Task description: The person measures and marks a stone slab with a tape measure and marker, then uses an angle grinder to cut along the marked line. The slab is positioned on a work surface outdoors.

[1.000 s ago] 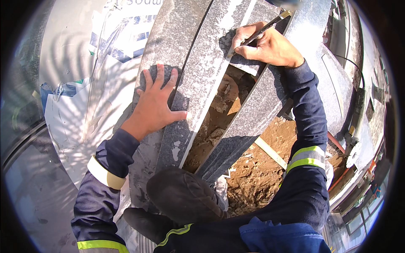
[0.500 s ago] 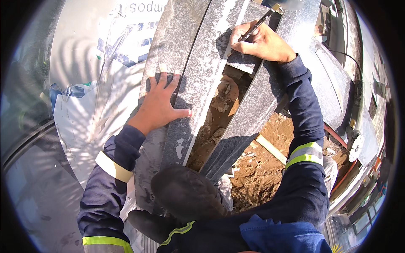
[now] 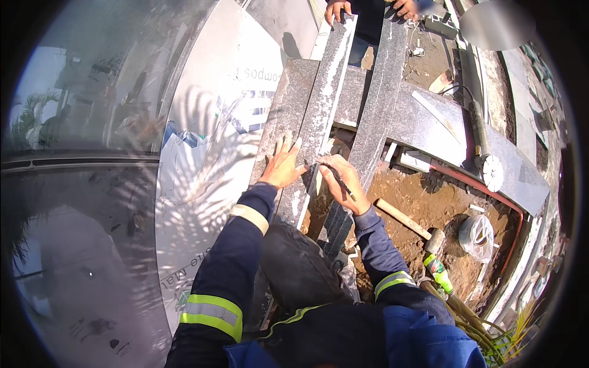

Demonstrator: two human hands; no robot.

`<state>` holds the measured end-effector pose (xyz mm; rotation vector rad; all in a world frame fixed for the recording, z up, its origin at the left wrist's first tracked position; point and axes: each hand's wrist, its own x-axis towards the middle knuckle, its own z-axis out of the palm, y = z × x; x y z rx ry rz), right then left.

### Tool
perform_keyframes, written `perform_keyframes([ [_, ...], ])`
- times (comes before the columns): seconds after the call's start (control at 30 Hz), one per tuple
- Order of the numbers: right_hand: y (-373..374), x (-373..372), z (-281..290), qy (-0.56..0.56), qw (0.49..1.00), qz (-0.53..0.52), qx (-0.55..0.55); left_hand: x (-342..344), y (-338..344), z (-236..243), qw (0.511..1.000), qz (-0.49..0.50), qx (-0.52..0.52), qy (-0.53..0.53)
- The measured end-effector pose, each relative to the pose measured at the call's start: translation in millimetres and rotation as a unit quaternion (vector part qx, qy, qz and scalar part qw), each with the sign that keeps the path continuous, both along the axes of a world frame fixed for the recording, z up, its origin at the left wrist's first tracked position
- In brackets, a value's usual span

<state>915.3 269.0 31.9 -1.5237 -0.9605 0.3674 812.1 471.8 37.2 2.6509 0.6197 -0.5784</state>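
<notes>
Grey stone strip (image 3: 322,101), speckled, white-blotched; slim dark stick (image 3: 343,186).

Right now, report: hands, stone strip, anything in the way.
Left hand spread, touching speckled strip. Right hand holding thin dark tool. Co-worker's hand at strip's far end.

Bright sunlight casts frond-shaped shadows (image 3: 205,178) across white sheeting (image 3: 175,227). A dark, reflective surface (image 3: 80,245), apparently glass, borders it at left. Brown soil (image 3: 443,197) forms the ground.
</notes>
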Motion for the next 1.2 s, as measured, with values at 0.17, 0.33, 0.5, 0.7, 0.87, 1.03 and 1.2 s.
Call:
perform_keyframes([
  [0.17,-30.3,-128.5,-43.0,0.039,0.997,0.035,-0.049,-157.1,-30.0,105.1,0.943,0.158,-0.106,-0.272],
  [0.33,15.3,-155.7,-5.0,-0.093,0.992,0.06,0.065,-451.3,-100.5,176.1,0.857,0.43,0.102,-0.266],
  [0.5,93.2,-231.1,108.9,-0.186,0.961,0.144,0.147,-665.2,-270.0,228.4,0.73,0.583,0.221,-0.281],
  [0.7,90.2,-457.1,174.7,-0.291,0.776,0.534,0.165,-715.2,-431.0,224.3,0.522,0.555,0.459,-0.457],
  [0.87,43.6,-570.1,94.5,-0.455,0.536,0.711,-0.025,-793.2,-620.4,55.0,0.325,0.794,0.423,-0.291],
  [1.03,51.6,-630.9,-7.5,-0.484,0.548,0.676,-0.091,-772.3,-777.5,-76.6,0.442,0.863,0.243,0.0],
  [1.2,24.2,-672.9,-75.6,-0.492,0.655,0.572,-0.031,-756.3,-807.8,-98.1,0.474,0.856,0.206,0.01],
])
